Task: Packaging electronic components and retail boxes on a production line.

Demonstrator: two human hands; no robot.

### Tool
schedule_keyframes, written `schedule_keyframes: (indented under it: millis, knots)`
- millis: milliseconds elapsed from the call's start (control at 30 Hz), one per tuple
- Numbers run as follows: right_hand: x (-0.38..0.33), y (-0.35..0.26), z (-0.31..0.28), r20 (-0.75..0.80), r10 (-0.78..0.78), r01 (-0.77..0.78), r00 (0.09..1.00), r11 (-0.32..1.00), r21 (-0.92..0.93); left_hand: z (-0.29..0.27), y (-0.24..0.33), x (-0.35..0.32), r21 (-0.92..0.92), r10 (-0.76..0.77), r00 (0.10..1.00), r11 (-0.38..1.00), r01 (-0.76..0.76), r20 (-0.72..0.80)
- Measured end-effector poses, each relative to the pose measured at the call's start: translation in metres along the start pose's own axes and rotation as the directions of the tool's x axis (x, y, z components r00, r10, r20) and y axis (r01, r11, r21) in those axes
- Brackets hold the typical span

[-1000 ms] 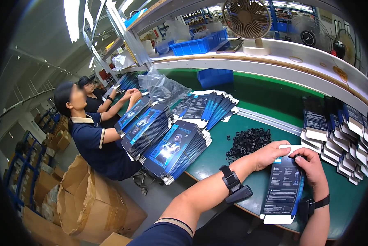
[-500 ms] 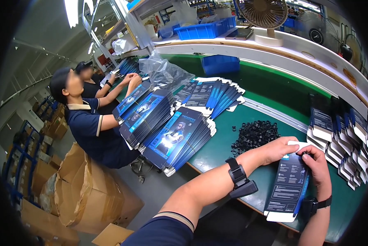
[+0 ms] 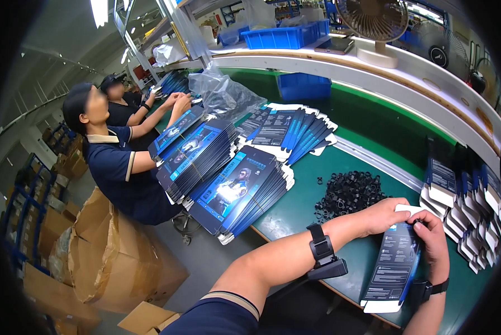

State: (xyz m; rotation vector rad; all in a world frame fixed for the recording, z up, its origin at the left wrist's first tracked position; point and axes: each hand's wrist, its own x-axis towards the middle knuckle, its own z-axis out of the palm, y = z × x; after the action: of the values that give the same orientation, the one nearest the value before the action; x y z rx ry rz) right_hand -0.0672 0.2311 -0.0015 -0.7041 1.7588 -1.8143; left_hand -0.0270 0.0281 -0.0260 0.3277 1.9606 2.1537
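Note:
A flat dark-blue and black printed carton (image 3: 393, 268) with white end flaps hangs tilted at the table's front edge. My left hand (image 3: 385, 216) pinches it at its white top flap. At the same top end, my right hand (image 3: 432, 237) is closed, with a small black plastic piece (image 3: 417, 222) at its fingertips; the fingers partly hide it. Just beyond my left wrist lies a heap of small black plastic pieces (image 3: 346, 195) on the green table (image 3: 300, 187).
Banded stacks of flat cartons (image 3: 236, 187) lie to the left, a fanned pile (image 3: 295, 131) behind them. More cartons (image 3: 465, 206) stand at the right. Co-workers (image 3: 108, 151) sit at the left beside a large cardboard box (image 3: 116, 257). A shelf (image 3: 340, 64) holds a fan (image 3: 373, 25).
The view has shifted slightly. Both hands remain at the top of the carton, nearly unchanged in grip.

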Motion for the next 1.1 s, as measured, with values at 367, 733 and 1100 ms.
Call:
schedule_keyframes:
  millis: [367, 733, 1100]
  knots:
    - [0.002, 0.008, -0.005, -0.025, 0.006, -0.006, 1.000, 1.000, -0.012, 0.005, 0.000, 0.001, 0.066, -0.007, 0.998, 0.998, 0.012, -0.067]
    - [0.001, 0.006, -0.003, -0.035, 0.025, -0.025, 0.999, 1.000, -0.005, 0.006, -0.006, 0.003, 0.201, 0.101, 0.990, 0.976, -0.080, -0.098]
    - [0.002, 0.008, -0.002, -0.022, 0.014, -0.014, 1.000, 1.000, -0.004, 0.004, -0.003, -0.001, 0.054, -0.048, 0.996, 0.997, 0.052, -0.068]
